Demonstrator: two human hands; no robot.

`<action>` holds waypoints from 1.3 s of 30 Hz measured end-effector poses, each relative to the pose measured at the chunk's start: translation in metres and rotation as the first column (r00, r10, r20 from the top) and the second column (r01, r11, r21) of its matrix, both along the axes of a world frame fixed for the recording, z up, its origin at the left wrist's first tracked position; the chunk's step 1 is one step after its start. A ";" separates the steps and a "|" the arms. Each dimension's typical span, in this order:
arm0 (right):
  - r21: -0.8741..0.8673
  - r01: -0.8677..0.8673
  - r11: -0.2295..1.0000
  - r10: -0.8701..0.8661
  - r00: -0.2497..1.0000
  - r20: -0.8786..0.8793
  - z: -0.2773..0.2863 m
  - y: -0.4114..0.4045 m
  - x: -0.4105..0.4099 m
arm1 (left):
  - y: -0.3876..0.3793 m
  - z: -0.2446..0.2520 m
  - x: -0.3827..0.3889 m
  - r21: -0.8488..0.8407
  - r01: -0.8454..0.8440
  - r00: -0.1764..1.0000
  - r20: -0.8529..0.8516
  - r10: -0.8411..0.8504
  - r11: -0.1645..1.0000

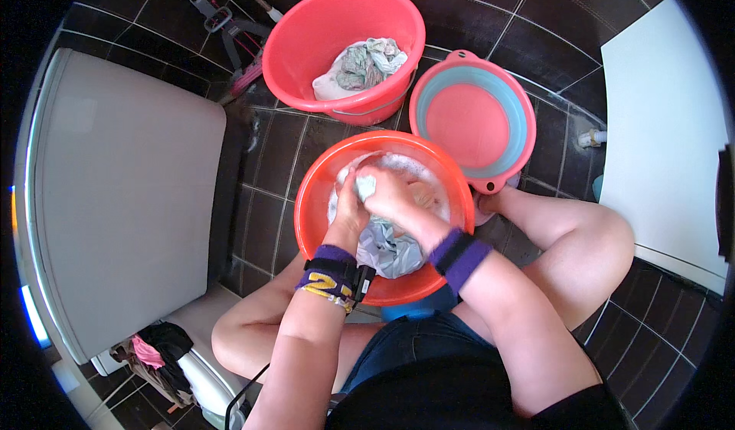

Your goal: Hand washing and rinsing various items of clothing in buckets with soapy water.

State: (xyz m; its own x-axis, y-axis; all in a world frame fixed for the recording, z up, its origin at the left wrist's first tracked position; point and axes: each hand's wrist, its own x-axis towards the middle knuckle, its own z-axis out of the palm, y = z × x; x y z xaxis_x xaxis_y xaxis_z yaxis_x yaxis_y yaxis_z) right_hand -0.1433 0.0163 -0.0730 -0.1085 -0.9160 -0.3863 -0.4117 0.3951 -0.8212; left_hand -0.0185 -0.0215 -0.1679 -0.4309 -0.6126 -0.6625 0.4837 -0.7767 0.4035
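Observation:
An orange-red plastic basin stands on the floor between my legs, with sudsy water in it. Over the water, my left hand and my right hand press together around a pale, wet cloth. My right hand is slightly blurred, and the fingers hide much of the cloth. Below them in the basin lies a light grey-blue garment, bunched and partly out of the water. A peach-coloured cloth shows among the white foam to the right of my hands.
A pink bucket with wet cloths stands beyond the basin. To its right, a pink-and-blue collapsible basin touches the orange basin's rim. Large white cabinets or appliances flank both sides. A pink broom leans at the back left.

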 end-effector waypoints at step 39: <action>0.230 -0.330 0.915 0.191 0.859 0.475 0.034 0.090 -0.020 | 0.039 0.142 0.029 -0.434 -0.232 0.951 0.087 0.297 0.871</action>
